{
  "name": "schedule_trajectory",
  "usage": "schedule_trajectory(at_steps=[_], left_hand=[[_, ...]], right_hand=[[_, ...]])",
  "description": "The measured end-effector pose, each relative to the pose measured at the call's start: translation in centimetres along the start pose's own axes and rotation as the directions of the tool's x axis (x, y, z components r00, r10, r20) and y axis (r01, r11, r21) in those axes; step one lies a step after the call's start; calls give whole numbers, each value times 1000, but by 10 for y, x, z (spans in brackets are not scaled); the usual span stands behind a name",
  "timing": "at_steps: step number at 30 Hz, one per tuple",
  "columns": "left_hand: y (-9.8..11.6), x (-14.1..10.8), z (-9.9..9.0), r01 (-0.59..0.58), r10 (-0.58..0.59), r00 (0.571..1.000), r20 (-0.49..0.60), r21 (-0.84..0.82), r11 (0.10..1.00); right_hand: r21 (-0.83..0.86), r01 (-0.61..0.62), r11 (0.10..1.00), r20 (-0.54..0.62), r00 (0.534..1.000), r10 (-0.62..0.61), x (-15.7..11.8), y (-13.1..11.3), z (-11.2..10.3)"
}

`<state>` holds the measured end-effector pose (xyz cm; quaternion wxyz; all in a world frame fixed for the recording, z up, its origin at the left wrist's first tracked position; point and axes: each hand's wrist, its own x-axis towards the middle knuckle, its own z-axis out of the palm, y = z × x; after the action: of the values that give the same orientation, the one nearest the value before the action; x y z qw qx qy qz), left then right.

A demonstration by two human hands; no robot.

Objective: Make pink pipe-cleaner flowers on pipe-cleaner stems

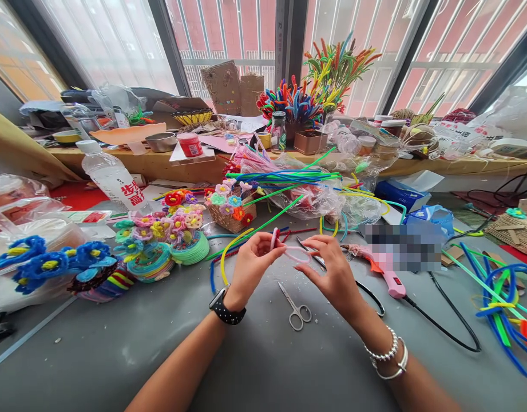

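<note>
My left hand [258,254] pinches a pale pink pipe cleaner [298,257] bent into a loop, with a dark red bit beside its fingertips. My right hand [329,266] is at the loop's right side, thumb and fingers apart around it; whether they grip it I cannot tell. Below the hands, small scissors [296,309] lie on the grey table with their handles toward me. To the right rests a pink glue gun [385,274] with a black cord. A yellow pipe cleaner [224,266] curves just left of my left hand.
Pipe-cleaner flowers in small pots [147,257] and blue flowers [52,263] stand at the left. A basket of flowers [233,212] and a bundle of pipe cleaners [284,178] sit ahead. A plastic bottle [111,174] leans at the back left. Tangled pipe cleaners [499,297] lie at right.
</note>
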<state>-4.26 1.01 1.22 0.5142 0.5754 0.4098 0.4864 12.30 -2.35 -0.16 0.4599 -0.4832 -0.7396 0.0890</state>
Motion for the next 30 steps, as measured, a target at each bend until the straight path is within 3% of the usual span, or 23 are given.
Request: schedule_trajectory(at_steps=[4,10,21,26,28,30], left_hand=[[-2,3,-4,87,-84,996,30,-92,992],[1,4,-5,169,-163,985,59,-118,979],[7,4,-7,152,-147,988,49,-99,984],[7,5,-8,147,-143,988,57,-91,985],[6,5,-8,137,-134,990,41,-88,987],[5,5,-8,123,-121,992,28,-87,989]], right_hand=[[-146,109,983,31,994,-106,-3,3,3],[-309,166,937,118,984,-135,-6,5,5],[-330,171,928,174,978,-119,-7,3,4],[-130,48,990,138,990,-29,-5,0,3],[73,-110,991,93,990,103,-4,-1,3],[315,-295,902,106,955,275,-2,1,2]])
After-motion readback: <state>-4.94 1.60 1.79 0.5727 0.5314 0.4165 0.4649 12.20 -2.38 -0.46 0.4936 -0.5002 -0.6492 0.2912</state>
